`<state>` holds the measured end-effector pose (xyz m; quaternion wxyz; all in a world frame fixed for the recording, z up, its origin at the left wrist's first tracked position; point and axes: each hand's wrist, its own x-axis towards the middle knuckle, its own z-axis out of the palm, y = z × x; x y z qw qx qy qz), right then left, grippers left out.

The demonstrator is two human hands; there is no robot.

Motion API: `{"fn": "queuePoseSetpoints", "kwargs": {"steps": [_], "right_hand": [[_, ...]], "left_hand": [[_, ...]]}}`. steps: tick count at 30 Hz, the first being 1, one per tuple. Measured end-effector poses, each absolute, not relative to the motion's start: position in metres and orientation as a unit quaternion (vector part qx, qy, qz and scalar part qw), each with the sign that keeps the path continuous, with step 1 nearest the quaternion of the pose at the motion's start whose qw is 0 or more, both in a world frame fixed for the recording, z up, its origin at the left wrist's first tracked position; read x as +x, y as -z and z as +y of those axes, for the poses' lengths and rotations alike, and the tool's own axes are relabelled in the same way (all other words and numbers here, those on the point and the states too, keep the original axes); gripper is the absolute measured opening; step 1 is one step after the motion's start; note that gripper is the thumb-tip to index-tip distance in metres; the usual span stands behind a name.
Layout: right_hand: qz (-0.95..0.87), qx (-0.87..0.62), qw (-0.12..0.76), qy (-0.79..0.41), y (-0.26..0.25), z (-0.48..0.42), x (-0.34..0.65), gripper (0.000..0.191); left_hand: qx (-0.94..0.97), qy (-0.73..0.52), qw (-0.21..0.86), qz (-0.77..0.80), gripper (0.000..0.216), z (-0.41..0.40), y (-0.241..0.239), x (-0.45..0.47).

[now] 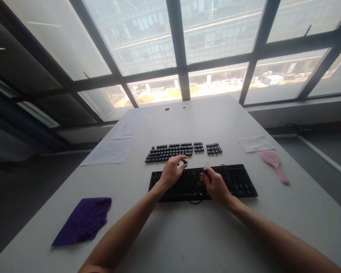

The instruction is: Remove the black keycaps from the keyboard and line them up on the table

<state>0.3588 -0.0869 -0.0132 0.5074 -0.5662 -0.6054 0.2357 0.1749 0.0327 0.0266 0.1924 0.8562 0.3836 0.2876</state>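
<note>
A black keyboard base [235, 182] lies flat on the white table under both hands, most of its keys off. Above its back left part, my left hand [172, 170] pinches a small black keycap [185, 162] between thumb and fingertips. My right hand [214, 184] is closed around a keycap puller [207, 164], whose thin wire loop points up and away; its handle is mostly hidden by the fingers. Behind the base, removed black keycaps [169, 152] sit in rows, grouped much as on a keyboard.
A pink hairbrush [274, 163] and a white wipe [255, 144] lie to the right. At the front left is a folded purple cloth [82, 220]. Paper sheets [110, 151] cover the back left of the table [199, 125]. Large windows stand beyond its far edge.
</note>
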Motion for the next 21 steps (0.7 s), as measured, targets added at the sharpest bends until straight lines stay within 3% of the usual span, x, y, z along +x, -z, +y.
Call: {"fn": "queuePoseSetpoints", "kwargs": {"steps": [7,21], "right_hand": [[-0.613,-0.565,0.503,-0.226,0.015,-0.087,0.360,0.015],[-0.606,-0.567,0.502,-0.244,0.016,-0.087,0.360,0.013]], "left_hand": [[0.895,-0.218,0.089,0.379,0.007,0.083,-0.011,0.181],[0.894,-0.224,0.054,0.384,0.005,0.085,-0.004,0.179]]}}
